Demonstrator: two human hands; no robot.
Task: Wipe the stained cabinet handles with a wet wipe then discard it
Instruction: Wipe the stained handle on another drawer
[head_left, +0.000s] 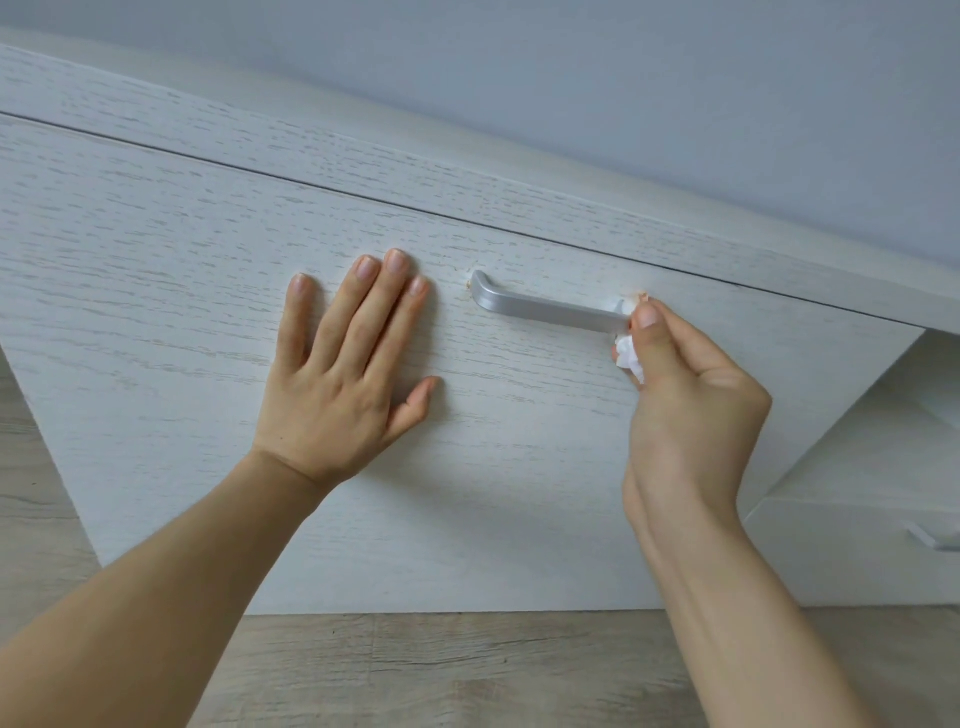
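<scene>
On the front of a white wooden drawer (182, 270) sits a silver handle (545, 310). It is a flat metal bar that lies sideways, a little tilted, with each end bent in toward the wood. A small brownish stain shows on the wood at its left end (468, 283), and another by its right end. At that right end is the wet wipe (629, 358), a small white crumpled ball. The right hand (691, 410) holds it; its grip is pressed together, pinching the wipe between thumb and curled fingers and pushing it against the end of the handle. Only a bit of the wipe peeks out below the thumb.

Just left of the handle, the left hand (343, 384) lies flat on the drawer front. Its grip is spread, fingers straight and pointing up, thumb out to the side, not touching the handle.

Above the drawer runs the white worktop (467, 156), and behind it a pale grey wall (623, 78). Below is a wood floor (441, 670). Far right, lower down, another white drawer (831, 545) shows a handle (932, 538) of its own.
</scene>
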